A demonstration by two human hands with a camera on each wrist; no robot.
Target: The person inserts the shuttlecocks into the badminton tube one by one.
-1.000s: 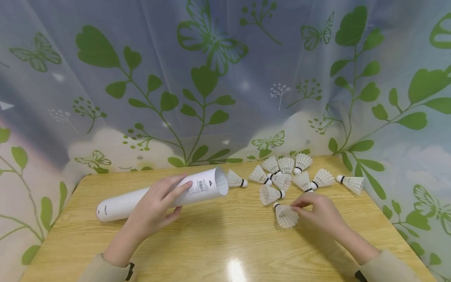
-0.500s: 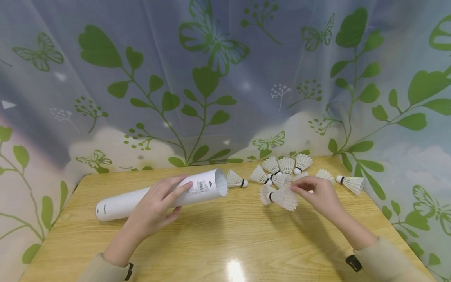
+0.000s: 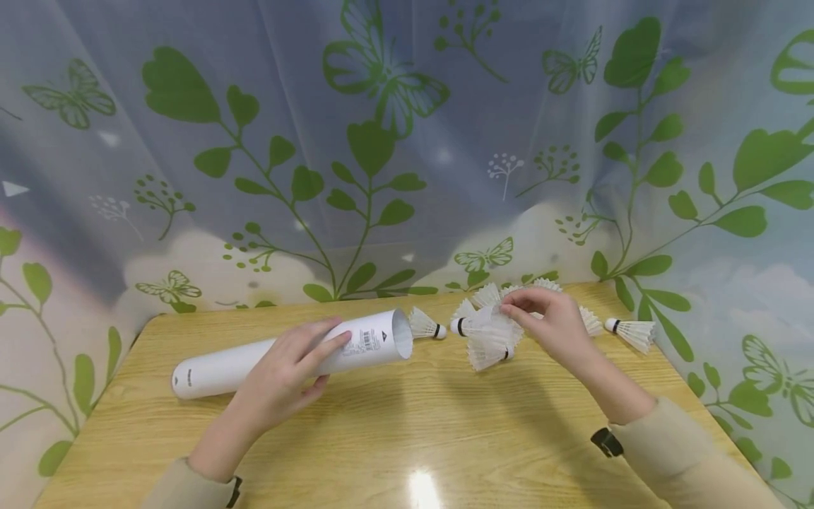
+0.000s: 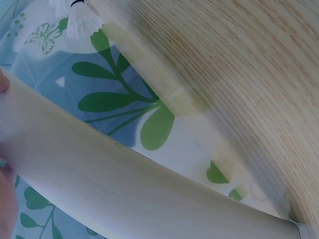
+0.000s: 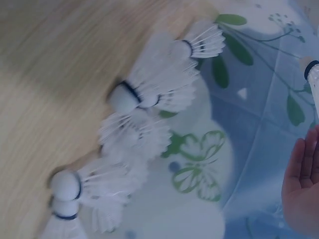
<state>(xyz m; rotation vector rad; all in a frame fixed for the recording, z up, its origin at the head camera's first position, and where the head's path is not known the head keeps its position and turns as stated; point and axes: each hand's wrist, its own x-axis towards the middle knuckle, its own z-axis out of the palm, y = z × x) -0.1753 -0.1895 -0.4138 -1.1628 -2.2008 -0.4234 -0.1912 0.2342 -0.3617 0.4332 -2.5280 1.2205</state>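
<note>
My left hand [image 3: 287, 364] grips a long white shuttlecock tube [image 3: 213, 369], its open mouth facing right toward the shuttlecocks. In the left wrist view the tube [image 4: 124, 172] crosses the lower half, with part of the hand [image 4: 7, 201] at the left edge. My right hand [image 3: 555, 324] pinches a white feather shuttlecock [image 3: 485, 324] by its skirt rim, and its cork points left toward the tube's mouth. That shuttlecock overlaps others lying behind it in the head view. In the right wrist view it [image 5: 314, 74] shows at the right edge, above the fingers.
Another shuttlecock [image 3: 424, 324] lies right beside the tube's mouth. Several more lie in a cluster [image 5: 134, 134] at the back right, partly hidden by my right hand. One shuttlecock [image 3: 631, 332] lies apart near the table's right edge. A leaf-patterned curtain [image 3: 407, 233] borders the wooden table [image 3: 381, 438].
My right hand has lifted the pinched shuttlecock from the near side of the cluster and carried it left and back. Its cork has swung to point left. The tube stays nearly still.
</note>
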